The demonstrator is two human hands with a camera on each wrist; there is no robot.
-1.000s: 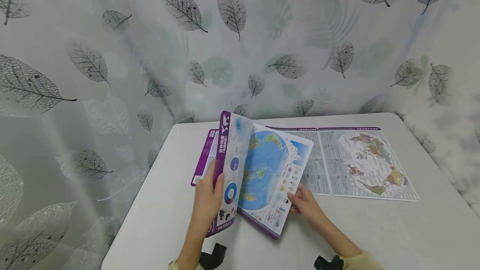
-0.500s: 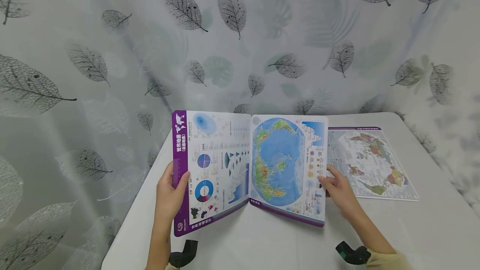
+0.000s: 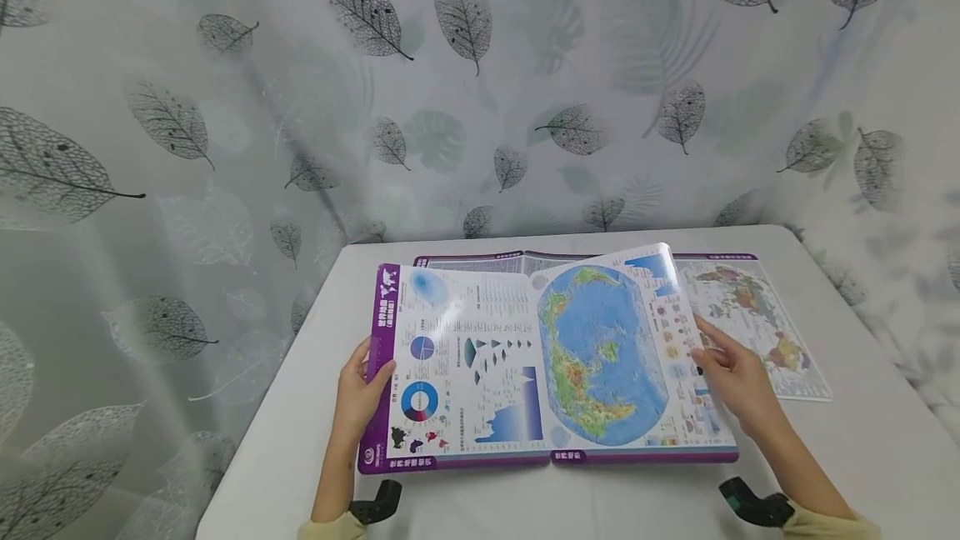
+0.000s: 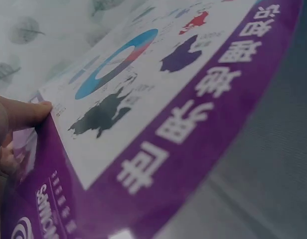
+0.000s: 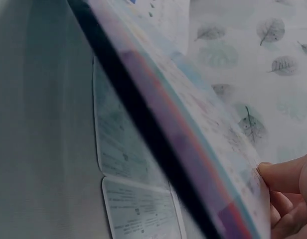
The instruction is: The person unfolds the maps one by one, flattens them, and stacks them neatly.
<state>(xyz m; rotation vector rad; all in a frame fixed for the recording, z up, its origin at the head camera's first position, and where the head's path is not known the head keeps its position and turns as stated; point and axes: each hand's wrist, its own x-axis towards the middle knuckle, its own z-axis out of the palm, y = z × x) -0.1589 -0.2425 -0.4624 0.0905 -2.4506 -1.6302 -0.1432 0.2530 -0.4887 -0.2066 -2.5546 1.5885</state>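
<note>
A folding world map (image 3: 480, 357) with purple borders is held open in front of the body, its two visible panels tilted up towards the head. My left hand (image 3: 360, 394) pinches its left edge, thumb on the printed face and fingers behind. The same grip shows in the left wrist view, where the thumb (image 4: 29, 113) presses the purple border. My right hand (image 3: 738, 377) pinches the right edge below its middle, beside a panel with a blue ocean map (image 3: 603, 357). In the right wrist view that panel (image 5: 193, 129) is seen edge-on, with the right thumb (image 5: 285, 174) against its side.
Behind the held map, another unfolded map sheet (image 3: 772, 323) lies flat on the white table (image 3: 862, 440), partly covered in the head view. A leaf-patterned curtain (image 3: 465, 107) hangs behind the table. Black wrist devices (image 3: 753, 505) sit at both wrists.
Both hands have spread apart, opening the map from partly folded to nearly flat. Over the last half second the map has shifted right and its fold has widened.
</note>
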